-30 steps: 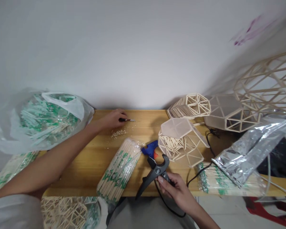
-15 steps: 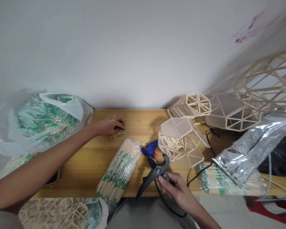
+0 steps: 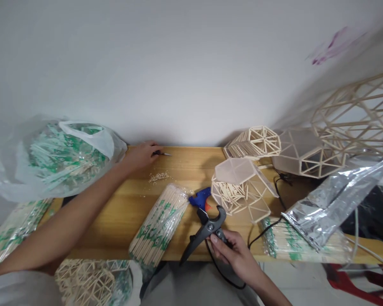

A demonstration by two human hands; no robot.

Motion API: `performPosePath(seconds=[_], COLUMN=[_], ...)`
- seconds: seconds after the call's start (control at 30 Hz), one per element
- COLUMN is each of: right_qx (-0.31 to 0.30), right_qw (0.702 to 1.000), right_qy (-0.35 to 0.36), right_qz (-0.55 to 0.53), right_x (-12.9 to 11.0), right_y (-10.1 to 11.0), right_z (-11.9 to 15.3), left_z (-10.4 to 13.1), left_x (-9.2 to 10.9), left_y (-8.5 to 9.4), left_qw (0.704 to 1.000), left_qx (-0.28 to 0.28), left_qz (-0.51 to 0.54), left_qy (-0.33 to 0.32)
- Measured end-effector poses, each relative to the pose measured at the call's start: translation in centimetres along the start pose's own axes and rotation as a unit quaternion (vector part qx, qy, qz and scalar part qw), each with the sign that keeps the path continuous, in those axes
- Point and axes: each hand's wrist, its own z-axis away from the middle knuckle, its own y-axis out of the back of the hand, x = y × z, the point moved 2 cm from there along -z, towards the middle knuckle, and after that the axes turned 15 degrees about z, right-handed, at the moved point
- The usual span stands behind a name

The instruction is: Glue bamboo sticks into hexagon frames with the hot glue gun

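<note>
At the back edge of the table, my left hand point(image 3: 143, 154) is closed on a small tool point(image 3: 162, 153) with a dark handle and a pointed metal tip; its exact kind is unclear. In front of it lies a little heap of wood crumbs point(image 3: 158, 177). My right hand point(image 3: 231, 250) grips dark grey hand shears point(image 3: 208, 229) with a hooked jaw, held near the front edge with the jaws apart. Beside the shears are a blue glue gun point(image 3: 200, 198) and a clear-wrapped pack of wooden chopsticks point(image 3: 159, 229).
A white plastic bag point(image 3: 111, 142) of green wrappers stands at left. Stick-frame shapes point(image 3: 264, 141) line the right; a paper-sided one point(image 3: 234, 170) holds short stick pieces. Silver foil packaging point(image 3: 338, 204) lies over another chopstick pack point(image 3: 306, 242). A black cable point(image 3: 264, 231) runs across the right.
My left hand has moved back and slightly left, from the wood crumbs to the table's back edge, with the small tool. The right hand and shears have barely moved.
</note>
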Motion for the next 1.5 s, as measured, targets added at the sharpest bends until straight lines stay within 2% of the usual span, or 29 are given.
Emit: performPosePath(seconds=[0.1, 0.2, 0.3, 0.37, 0.47, 0.57, 0.67, 0.9, 1.0, 1.1, 1.23, 1.33, 1.4, 1.5], right_qx=[0.0, 0.0, -0.004, -0.003, 0.002, 0.002, -0.002, -0.003, -0.004, -0.006, -0.006, -0.013, -0.02, -0.025], right_qw=[1.0, 1.0, 1.0, 1.0, 0.999, 0.999, 0.999, 0.999, 0.999, 0.999, 0.999, 0.999, 0.999, 0.999], right_qy=[0.004, 0.008, 0.007, 0.009, 0.013, 0.013, 0.016, 0.022, 0.025, 0.022, 0.016, 0.023, 0.023, 0.019], right_qz=[-0.005, -0.013, -0.024, -0.029, -0.031, -0.031, -0.034, -0.042, -0.034, -0.037, -0.045, -0.04, -0.036, -0.043], right_x=[-0.1, 0.0, 0.2, 0.2, 0.0, -0.2, -0.3, 0.2, 0.5, 0.6, 0.4, 0.3, 0.2, 0.0], right_y=[0.1, 0.1, -0.2, -0.3, -0.4, -0.3, -0.2, -0.1, -0.2, -0.1, 0.0, -0.2, -0.4, -0.7], right_z=[-0.1, -0.4, -0.7, -0.8, -0.7, -0.5, -0.5, -0.5, -0.4, -0.4, -0.4, -0.4, -0.4, -0.3], left_z=[4.5, 9.5, 13.2, 14.4, 14.9, 15.1, 15.3, 14.7, 14.5, 14.2, 12.5, 9.8, 7.9, 6.1], left_x=[2.2, 4.6, 6.5, 7.4, 8.0, 8.0, 7.9, 8.2, 8.4, 8.2, 6.5, 4.4, 3.1, 1.7], left_y=[-0.6, -2.3, -4.7, -6.0, -7.1, -7.4, -7.2, -5.0, -3.2, -0.7, 3.7, 6.2, 6.9, 6.7], left_qw=[0.997, 0.992, 0.98, 0.975, 0.97, 0.961, 0.956, 0.951, 0.952, 0.953, 0.947, 0.944, 0.941, 0.94], left_qx=[0.025, 0.006, -0.034, -0.032, 0.016, 0.057, 0.066, 0.086, 0.119, 0.157, 0.202, 0.194, 0.192, 0.193], left_qz=[-0.016, -0.013, 0.048, 0.084, 0.118, 0.165, 0.194, 0.201, 0.157, 0.094, -0.007, -0.088, -0.107, -0.11], left_qy=[0.07, 0.128, 0.188, 0.205, 0.213, 0.217, 0.213, 0.22, 0.235, 0.242, 0.248, 0.252, 0.258, 0.259])
